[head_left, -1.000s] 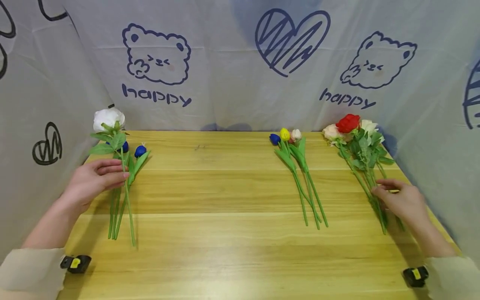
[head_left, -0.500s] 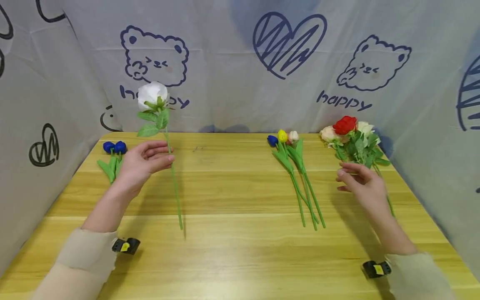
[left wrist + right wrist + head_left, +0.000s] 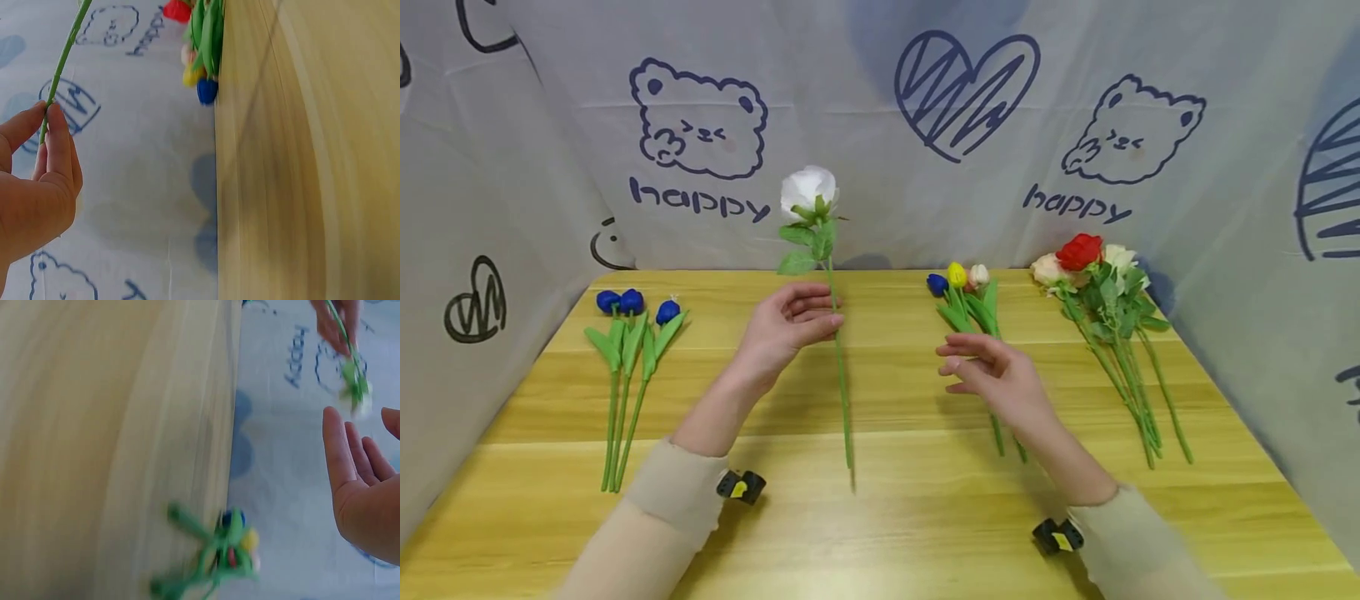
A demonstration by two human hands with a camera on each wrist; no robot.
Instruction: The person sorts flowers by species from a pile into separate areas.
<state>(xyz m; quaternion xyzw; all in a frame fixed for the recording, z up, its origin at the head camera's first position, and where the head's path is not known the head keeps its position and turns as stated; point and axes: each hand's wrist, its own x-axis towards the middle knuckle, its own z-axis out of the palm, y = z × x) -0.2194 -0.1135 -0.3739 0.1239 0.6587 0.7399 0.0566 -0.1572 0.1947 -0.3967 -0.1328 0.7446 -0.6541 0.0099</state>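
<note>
Between thumb and fingers, my left hand (image 3: 793,329) pinches the green stem of a white artificial rose (image 3: 808,196). The rose is held upright above the middle of the table, its bloom in front of the back cloth. In the left wrist view the pinched stem (image 3: 60,69) shows without its bloom. My right hand (image 3: 996,375) hovers with relaxed fingers and holds nothing. It covers part of the stems of several artificial tulips, among them a yellow tulip (image 3: 957,275) and a blue tulip (image 3: 937,285).
Blue tulips (image 3: 632,302) lie at the table's left. On the right lies a bunch of roses, with a red rose (image 3: 1079,252) on top. A cloth (image 3: 842,100) with drawn bears and hearts surrounds the wooden table (image 3: 895,517) at the back and sides.
My left hand has lifted the white rose off the left group and carried it to the middle. My right hand has left the rose stems and moved left, in front of the tulips.
</note>
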